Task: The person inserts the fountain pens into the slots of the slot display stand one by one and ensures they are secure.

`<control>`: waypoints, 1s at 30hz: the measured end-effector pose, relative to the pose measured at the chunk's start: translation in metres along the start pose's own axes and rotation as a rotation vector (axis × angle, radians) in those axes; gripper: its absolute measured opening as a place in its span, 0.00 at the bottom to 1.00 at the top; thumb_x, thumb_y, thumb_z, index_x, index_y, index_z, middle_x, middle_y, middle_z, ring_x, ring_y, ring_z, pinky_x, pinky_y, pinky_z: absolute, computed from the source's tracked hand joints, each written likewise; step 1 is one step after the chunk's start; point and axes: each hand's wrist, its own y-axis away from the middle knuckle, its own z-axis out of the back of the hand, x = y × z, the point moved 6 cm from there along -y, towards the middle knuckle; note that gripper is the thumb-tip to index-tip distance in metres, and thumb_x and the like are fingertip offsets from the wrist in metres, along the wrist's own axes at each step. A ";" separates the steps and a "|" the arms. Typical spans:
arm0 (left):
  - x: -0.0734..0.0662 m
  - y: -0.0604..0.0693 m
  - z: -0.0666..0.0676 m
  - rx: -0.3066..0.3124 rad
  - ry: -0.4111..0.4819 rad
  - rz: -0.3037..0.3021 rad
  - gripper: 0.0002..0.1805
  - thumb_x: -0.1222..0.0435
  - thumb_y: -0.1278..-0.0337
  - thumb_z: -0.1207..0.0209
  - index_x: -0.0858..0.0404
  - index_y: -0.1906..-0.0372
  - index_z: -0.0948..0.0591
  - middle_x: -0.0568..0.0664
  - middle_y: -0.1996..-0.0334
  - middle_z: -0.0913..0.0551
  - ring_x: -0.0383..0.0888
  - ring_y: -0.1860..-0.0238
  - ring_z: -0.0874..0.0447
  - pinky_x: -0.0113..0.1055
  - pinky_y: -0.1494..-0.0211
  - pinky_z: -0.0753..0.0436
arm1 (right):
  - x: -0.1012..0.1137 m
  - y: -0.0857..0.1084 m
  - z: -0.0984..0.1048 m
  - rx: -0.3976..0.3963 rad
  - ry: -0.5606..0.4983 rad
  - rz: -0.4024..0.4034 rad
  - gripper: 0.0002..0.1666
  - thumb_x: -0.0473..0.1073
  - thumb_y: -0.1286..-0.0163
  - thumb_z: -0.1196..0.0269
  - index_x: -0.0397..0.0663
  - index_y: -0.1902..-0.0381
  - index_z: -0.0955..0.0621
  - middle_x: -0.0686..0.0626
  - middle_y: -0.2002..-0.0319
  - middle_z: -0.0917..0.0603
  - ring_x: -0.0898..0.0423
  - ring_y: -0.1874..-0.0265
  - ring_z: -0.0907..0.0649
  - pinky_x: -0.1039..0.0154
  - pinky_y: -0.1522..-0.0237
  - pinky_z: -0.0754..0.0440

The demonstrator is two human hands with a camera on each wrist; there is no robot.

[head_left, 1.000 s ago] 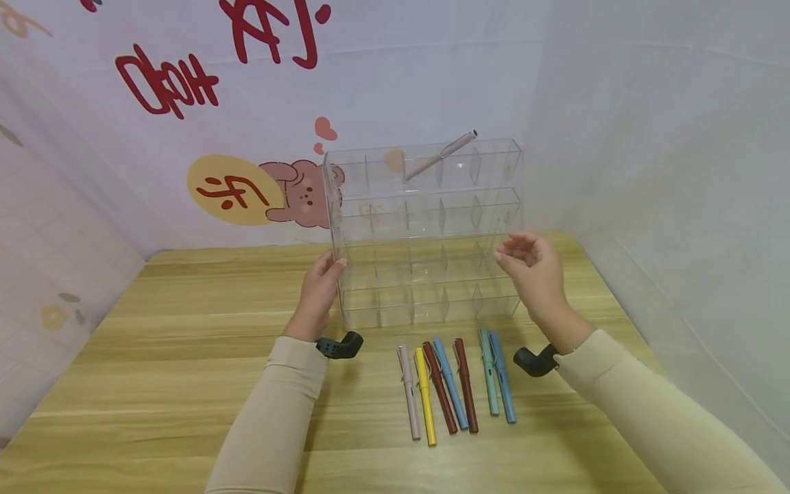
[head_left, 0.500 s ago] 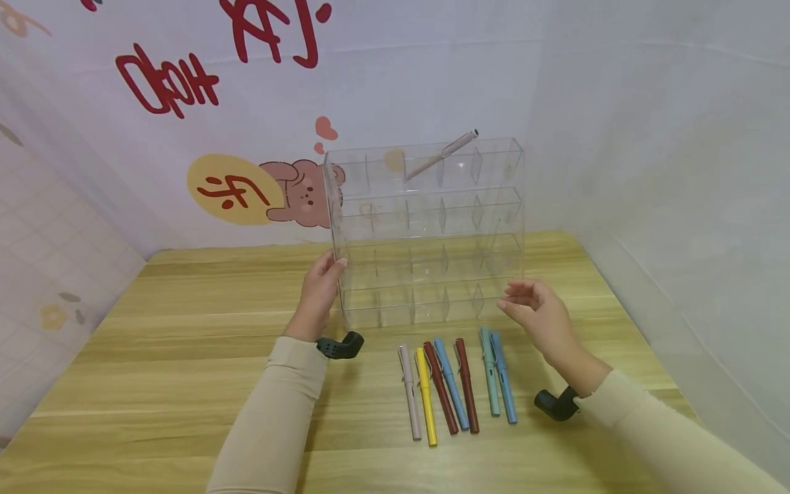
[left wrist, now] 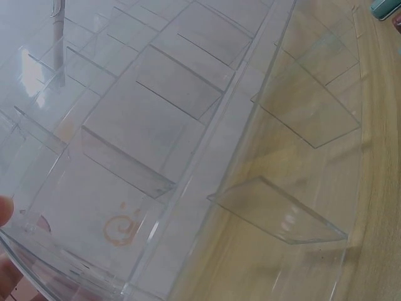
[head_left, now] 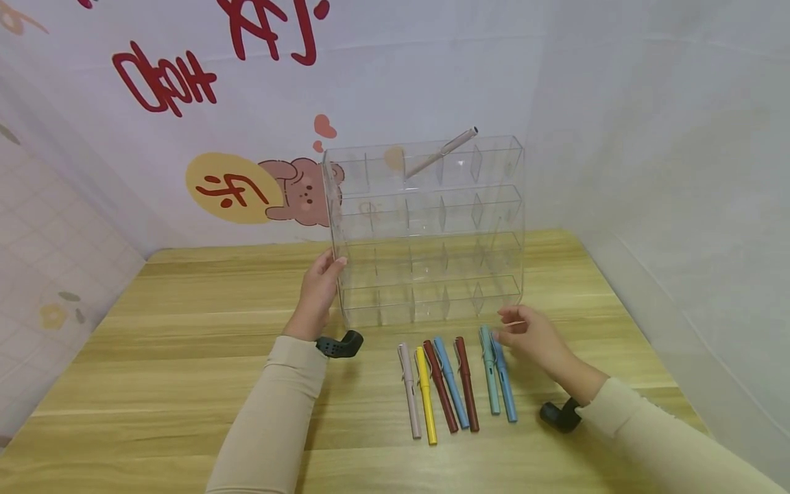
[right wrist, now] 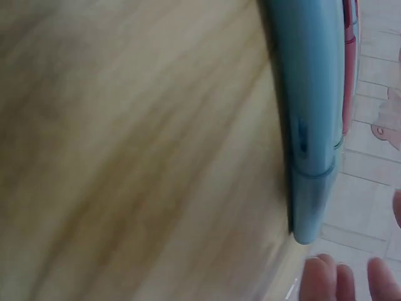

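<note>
A clear acrylic pen rack, divided into tiers and compartments, stands on the table. My left hand grips its left side, thumb at the front edge; in the left wrist view only fingertips show. A pale pink pen leans tilted in the top tier. My right hand hovers by the cap end of the rightmost blue pen, fingers loosely bent and holding nothing. Beside that pen lies a teal pen. In the right wrist view, the fingertips are apart from the blue pen.
More pens lie in a row before the rack: a pale pink pen, a yellow pen, dark red and blue ones. A printed white cloth hangs behind the wooden table.
My right hand has come down from beside the rack's right side to the cap end of the rightmost blue pen. The left hand keeps its hold on the rack.
</note>
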 end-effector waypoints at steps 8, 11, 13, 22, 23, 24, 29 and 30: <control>0.000 -0.001 0.000 0.007 0.002 -0.003 0.30 0.53 0.27 0.53 0.55 0.25 0.41 0.53 0.30 0.37 0.51 0.29 0.42 0.53 0.28 0.43 | -0.005 0.001 -0.006 0.067 0.070 -0.008 0.30 0.37 0.40 0.33 0.29 0.42 0.28 0.32 0.47 0.23 0.36 0.48 0.22 0.49 0.54 0.19; 0.001 -0.001 0.000 0.007 0.001 -0.003 0.30 0.53 0.27 0.54 0.56 0.25 0.41 0.53 0.30 0.37 0.52 0.29 0.42 0.54 0.28 0.43 | -0.005 0.000 -0.009 0.081 0.094 -0.005 0.29 0.36 0.41 0.32 0.29 0.44 0.27 0.31 0.49 0.22 0.37 0.50 0.21 0.48 0.54 0.20; 0.000 0.000 0.000 0.007 -0.001 0.000 0.30 0.53 0.27 0.54 0.56 0.25 0.41 0.53 0.29 0.38 0.52 0.29 0.43 0.54 0.28 0.43 | -0.005 -0.001 -0.010 0.087 0.111 -0.005 0.29 0.35 0.42 0.32 0.29 0.44 0.26 0.31 0.50 0.21 0.37 0.51 0.21 0.47 0.53 0.20; 0.000 0.000 0.000 0.003 -0.005 0.016 0.30 0.52 0.27 0.54 0.54 0.25 0.42 0.52 0.28 0.40 0.51 0.28 0.45 0.52 0.28 0.43 | -0.006 -0.005 -0.014 0.105 0.182 0.004 0.27 0.33 0.44 0.32 0.27 0.46 0.25 0.33 0.53 0.20 0.40 0.54 0.19 0.48 0.55 0.20; 0.001 0.000 0.000 0.004 -0.004 0.016 0.30 0.52 0.27 0.54 0.54 0.25 0.42 0.52 0.28 0.40 0.51 0.28 0.45 0.52 0.28 0.43 | -0.006 -0.005 -0.015 0.108 0.190 0.006 0.27 0.33 0.44 0.32 0.27 0.47 0.25 0.33 0.53 0.20 0.39 0.54 0.19 0.48 0.54 0.20; 0.001 0.000 0.000 0.004 -0.003 0.016 0.30 0.52 0.27 0.54 0.55 0.25 0.42 0.52 0.28 0.40 0.51 0.28 0.45 0.52 0.28 0.43 | -0.005 -0.005 -0.015 0.111 0.197 0.005 0.27 0.33 0.44 0.33 0.27 0.47 0.25 0.33 0.52 0.20 0.39 0.54 0.20 0.47 0.54 0.20; 0.001 0.000 0.000 0.005 -0.003 0.018 0.30 0.52 0.27 0.53 0.54 0.25 0.41 0.52 0.28 0.40 0.51 0.27 0.45 0.52 0.28 0.43 | -0.003 -0.006 -0.015 0.125 0.235 -0.026 0.28 0.34 0.44 0.33 0.28 0.46 0.25 0.30 0.50 0.21 0.36 0.51 0.21 0.44 0.50 0.23; 0.001 0.000 0.000 0.005 -0.003 0.019 0.30 0.52 0.27 0.53 0.54 0.25 0.41 0.52 0.28 0.39 0.51 0.27 0.45 0.52 0.28 0.43 | -0.003 -0.006 -0.015 0.128 0.244 -0.035 0.28 0.35 0.44 0.33 0.28 0.46 0.25 0.30 0.51 0.21 0.37 0.51 0.21 0.44 0.50 0.22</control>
